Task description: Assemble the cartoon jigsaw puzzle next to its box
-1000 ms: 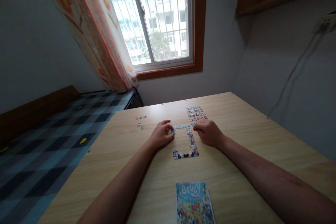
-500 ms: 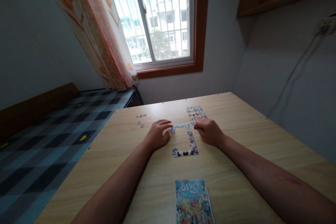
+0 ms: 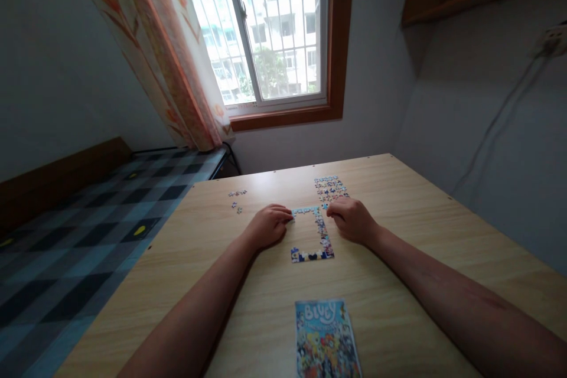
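Wooden table (image 3: 390, 283) near bright window (image 3: 283, 35)

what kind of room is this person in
Probably a bedroom: what looks like a bed with a checked cover stands at the left, a flower-patterned curtain hangs by the window, and a part-built jigsaw lies on the wooden table.

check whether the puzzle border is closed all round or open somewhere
Open: the puzzle border has a gap on its left side, where the table shows between the left hand and the bottom corner.
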`<state>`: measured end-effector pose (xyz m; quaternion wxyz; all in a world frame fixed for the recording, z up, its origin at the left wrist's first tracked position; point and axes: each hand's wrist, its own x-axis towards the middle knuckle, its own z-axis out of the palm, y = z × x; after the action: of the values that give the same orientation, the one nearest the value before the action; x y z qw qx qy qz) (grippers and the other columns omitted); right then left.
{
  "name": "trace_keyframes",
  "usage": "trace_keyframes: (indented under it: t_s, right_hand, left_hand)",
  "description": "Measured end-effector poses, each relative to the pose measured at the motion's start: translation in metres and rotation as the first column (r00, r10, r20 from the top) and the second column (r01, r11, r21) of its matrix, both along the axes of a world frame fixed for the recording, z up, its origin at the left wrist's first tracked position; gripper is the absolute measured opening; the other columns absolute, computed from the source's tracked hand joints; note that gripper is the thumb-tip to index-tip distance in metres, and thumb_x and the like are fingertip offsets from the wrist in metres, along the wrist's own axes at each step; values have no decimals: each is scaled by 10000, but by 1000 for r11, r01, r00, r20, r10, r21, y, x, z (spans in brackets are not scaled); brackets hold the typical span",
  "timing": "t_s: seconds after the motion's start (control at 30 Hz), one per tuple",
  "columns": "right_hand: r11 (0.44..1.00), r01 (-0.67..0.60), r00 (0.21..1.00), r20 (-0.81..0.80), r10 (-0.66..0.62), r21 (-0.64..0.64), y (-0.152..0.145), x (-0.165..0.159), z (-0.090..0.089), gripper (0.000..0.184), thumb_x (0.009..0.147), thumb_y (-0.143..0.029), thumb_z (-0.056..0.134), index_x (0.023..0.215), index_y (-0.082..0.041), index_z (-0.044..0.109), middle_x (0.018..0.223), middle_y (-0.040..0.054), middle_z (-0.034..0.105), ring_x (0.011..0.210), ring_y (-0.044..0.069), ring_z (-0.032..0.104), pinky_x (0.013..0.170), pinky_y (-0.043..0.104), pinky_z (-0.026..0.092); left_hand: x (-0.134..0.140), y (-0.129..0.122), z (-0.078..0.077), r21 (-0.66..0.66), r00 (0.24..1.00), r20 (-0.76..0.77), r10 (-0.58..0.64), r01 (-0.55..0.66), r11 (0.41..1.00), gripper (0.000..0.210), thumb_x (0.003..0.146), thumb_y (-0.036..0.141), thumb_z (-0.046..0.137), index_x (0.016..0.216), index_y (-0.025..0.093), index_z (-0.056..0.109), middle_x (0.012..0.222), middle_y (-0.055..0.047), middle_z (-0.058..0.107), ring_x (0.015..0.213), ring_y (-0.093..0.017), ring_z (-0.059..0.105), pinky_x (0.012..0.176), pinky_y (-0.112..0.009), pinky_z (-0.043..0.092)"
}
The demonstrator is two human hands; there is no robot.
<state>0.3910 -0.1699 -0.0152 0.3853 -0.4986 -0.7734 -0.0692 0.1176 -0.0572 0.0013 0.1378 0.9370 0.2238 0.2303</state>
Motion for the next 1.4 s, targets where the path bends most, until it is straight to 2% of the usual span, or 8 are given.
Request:
trace_keyframes:
  t_s: [0.17,0.27,0.43,0.6,0.83,1.2,1.33,1.4]
  right_hand:
    - [1000,-19,1000,-16,18,-17,0,1,-1,261,805,-10,507,747,-212,662,746,27,695,749,189,625,757,296,462]
    - [1000,-22,1000,-19,22,-15,0,2,-1,258,815,-18,503,745,-211,659,745,31,694,749,194,629,759,304,466]
    - [1000,-12,1000,-17,12,-14,1,3,-3,263,802,-16,501,740,-213,665,741,31,696,743,193,629,747,305,468]
    - [999,8,1000,4,-8,-34,1,6,-3,254,804,-35,512,751,-214,684,756,33,710,755,196,643,751,307,476]
    - [998,23,1000,1,-23,-62,-2,10,-2,249,806,-55,506,754,-205,697,777,46,714,763,206,654,765,325,484]
    - [998,18,1000,-14,-18,-53,-3,10,-7,244,810,-64,497,756,-210,685,777,43,714,759,207,663,752,328,500]
    - [999,22,1000,-21,-23,-43,-3,9,-8,239,803,-64,496,746,-216,672,756,30,707,733,199,660,723,316,493]
    - [999,25,999,-25,-26,-37,-2,10,-8,238,801,-61,495,746,-218,666,756,27,706,731,198,660,719,315,492]
  left_hand:
    - [-1,1,0,-21,999,30,18,-17,1000,330,794,124,566,986,237,809,1109,-50,775,1047,-216,704,1010,-402,555]
    - [-3,2,2,-55,994,73,81,-77,996,284,854,181,563,996,222,805,1134,-67,769,1038,-217,712,1000,-403,560]
    - [-4,7,-1,-82,976,128,174,-164,983,255,858,168,567,932,218,806,1075,-58,776,977,-203,725,980,-385,570]
    - [-1,8,-7,-64,983,95,155,-149,987,228,882,205,596,936,242,814,1083,-51,772,975,-199,716,970,-379,573]
    - [4,4,-9,-35,990,-2,144,-144,989,329,847,124,550,963,268,821,1162,-38,744,1048,-194,686,1043,-395,535]
    - [1,-1,-9,-15,992,28,127,-126,992,286,843,102,544,897,226,796,1073,-52,747,992,-200,680,975,-356,543]
    - [-5,-2,2,87,959,-35,280,-276,957,270,815,88,542,877,214,773,1019,-65,739,968,-227,665,946,-370,540]
    - [-10,0,15,201,893,-80,442,-420,885,250,838,113,537,893,196,766,1018,-103,730,997,-271,653,915,-407,542]
